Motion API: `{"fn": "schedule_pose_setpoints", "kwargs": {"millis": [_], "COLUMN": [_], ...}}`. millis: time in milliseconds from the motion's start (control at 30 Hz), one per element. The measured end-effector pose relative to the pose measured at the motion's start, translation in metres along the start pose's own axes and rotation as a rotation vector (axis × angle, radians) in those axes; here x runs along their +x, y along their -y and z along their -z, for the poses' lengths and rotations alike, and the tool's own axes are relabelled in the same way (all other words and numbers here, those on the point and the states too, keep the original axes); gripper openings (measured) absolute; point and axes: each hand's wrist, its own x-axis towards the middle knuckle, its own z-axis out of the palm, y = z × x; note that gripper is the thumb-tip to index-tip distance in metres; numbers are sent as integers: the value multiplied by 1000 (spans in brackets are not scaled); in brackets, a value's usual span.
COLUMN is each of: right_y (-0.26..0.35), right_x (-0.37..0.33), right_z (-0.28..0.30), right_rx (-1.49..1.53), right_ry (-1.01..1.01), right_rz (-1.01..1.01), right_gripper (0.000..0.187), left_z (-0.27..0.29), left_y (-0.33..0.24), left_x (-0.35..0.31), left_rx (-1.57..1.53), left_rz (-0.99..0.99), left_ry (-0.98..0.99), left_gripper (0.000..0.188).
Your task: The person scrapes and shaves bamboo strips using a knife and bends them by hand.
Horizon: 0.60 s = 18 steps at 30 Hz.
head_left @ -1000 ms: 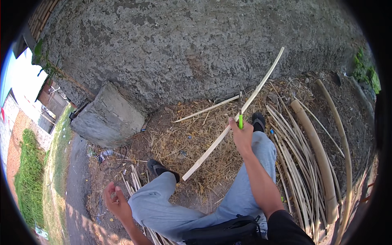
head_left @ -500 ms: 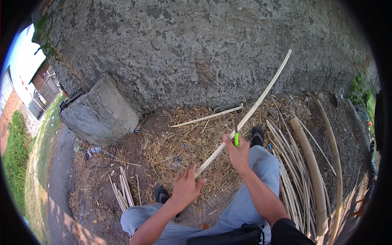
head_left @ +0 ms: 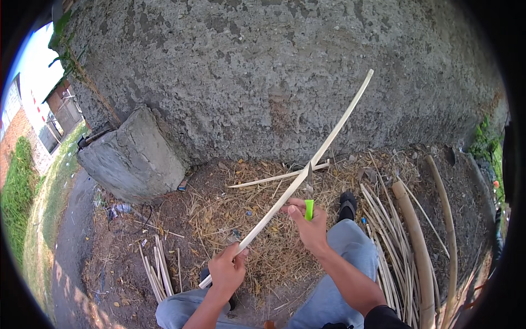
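A long pale bamboo strip [head_left: 329, 139] slants from my left knee up in front of the wall. Close to its lower end my left hand [head_left: 226, 270] is closed round it, and a short tip sticks out below the fist. My right hand [head_left: 312, 227] grips a knife [head_left: 309, 207] by its bright green handle. The blade points up and away, its upper part against or just beside the strip. Some right-hand fingers reach to the strip's underside; whether they touch it I cannot tell.
Split strips [head_left: 386, 236] lie at the right beside a thick bamboo pole [head_left: 415, 247] and a thinner pole [head_left: 445, 219]. Shorter strips [head_left: 159, 268] are by my left knee. Another strip [head_left: 263, 181] lies on shavings before a rough wall [head_left: 307, 82]. A concrete block [head_left: 139, 156] stands left.
My left hand has gone from open on the strip to closed round it, lower and further left. The strip has shifted down-left. My right hand with the knife is slightly lower.
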Motion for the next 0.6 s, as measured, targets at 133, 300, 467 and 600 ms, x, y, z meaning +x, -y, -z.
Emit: {"fn": "schedule_pose_setpoints", "kwargs": {"millis": [133, 300, 467, 600], "right_y": [-17, -26, -19, -22], "right_x": [7, 12, 16, 14], "right_z": [18, 21, 20, 20], "right_rx": [3, -130, 94, 207], "right_ry": [-83, -232, -291, -283], "right_rz": [-6, -79, -118, -188], "right_gripper": [35, 21, 27, 29], "left_z": [4, -6, 5, 7], "left_y": [18, 26, 14, 24], "left_x": [-8, -15, -12, -1], "left_rx": [49, 19, 52, 177], "left_rz": [56, 103, 112, -41], "left_ry": [73, 122, 205, 158], "left_gripper": [17, 20, 21, 25]}}
